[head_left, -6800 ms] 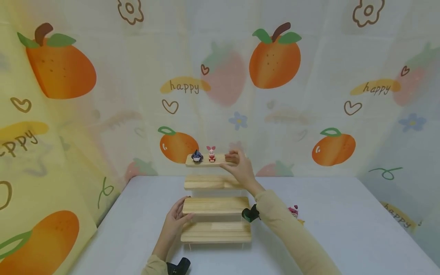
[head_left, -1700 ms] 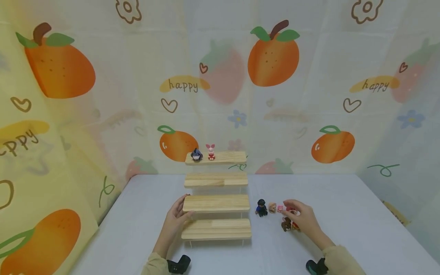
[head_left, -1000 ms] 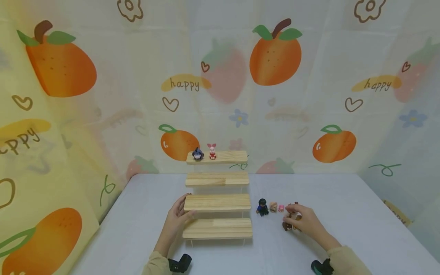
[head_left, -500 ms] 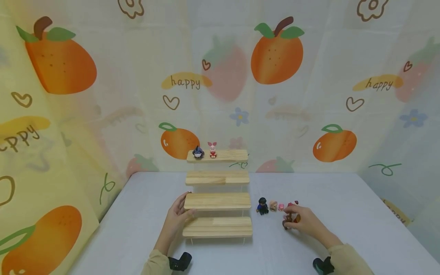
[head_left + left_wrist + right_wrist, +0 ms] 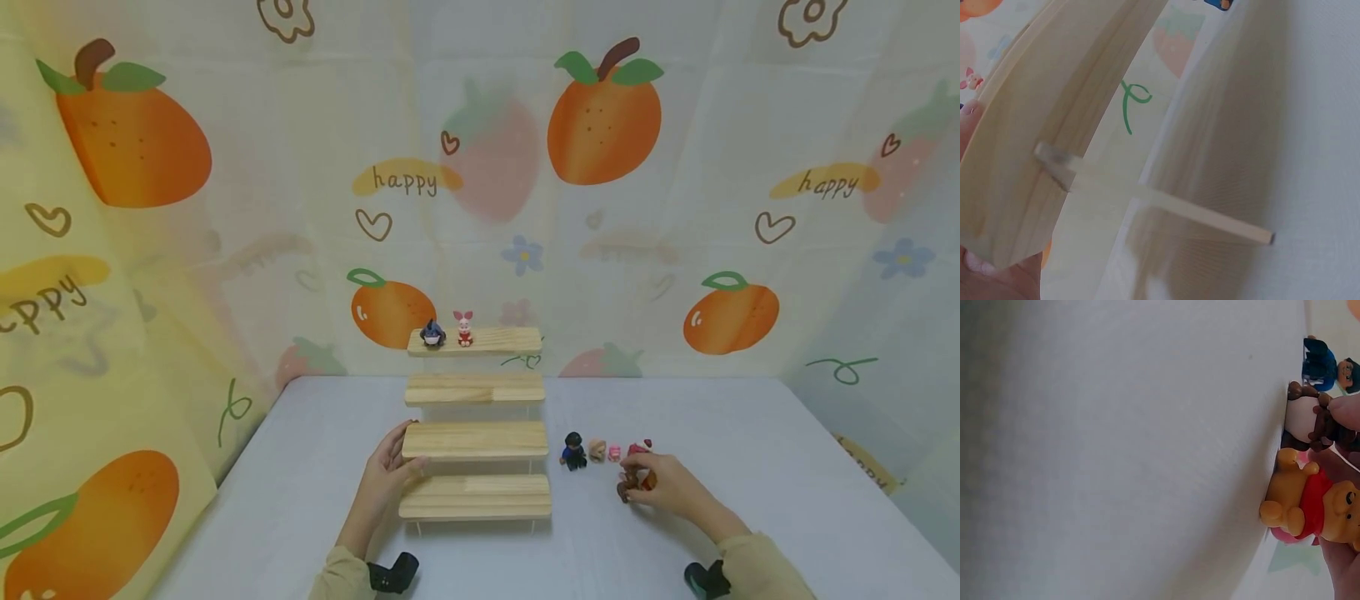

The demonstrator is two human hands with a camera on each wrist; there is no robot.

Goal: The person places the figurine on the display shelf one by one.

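A cloth backdrop [image 5: 480, 167] printed with oranges, strawberries and the word "happy" hangs behind a pale grey counter [image 5: 750, 500]. At the middle of the counter stands a wooden stepped shelf [image 5: 474, 440] with four tiers rising toward the back.

The left hand [image 5: 386, 471] rests against the left end of the second tier from the bottom, its fingers [image 5: 393, 442] fairly straight and laid along the board's edge, thumb under it. The left wrist view shows only a fingertip against the wood and a thin clear leg reaching down to the counter.

The right hand [image 5: 663, 483] lies on the counter to the right of the shelf, its fingers curled down over two small toys. The right wrist view shows a fingertip [image 5: 1344, 409] pressing on a brown figure [image 5: 1310, 422], while a yellow bear in a red shirt [image 5: 1313, 509] sits against the palm; both toys touch the counter. Whether the fingers fully pinch the brown figure I cannot tell.

Just left of that hand stand a dark blue figure [image 5: 573, 451], a tan figure [image 5: 597, 451] and a small pink one [image 5: 614, 452] in a row. On the top tier stand a grey-blue figure [image 5: 432, 334] and a pink piglet [image 5: 464, 327], side by side near its left end.
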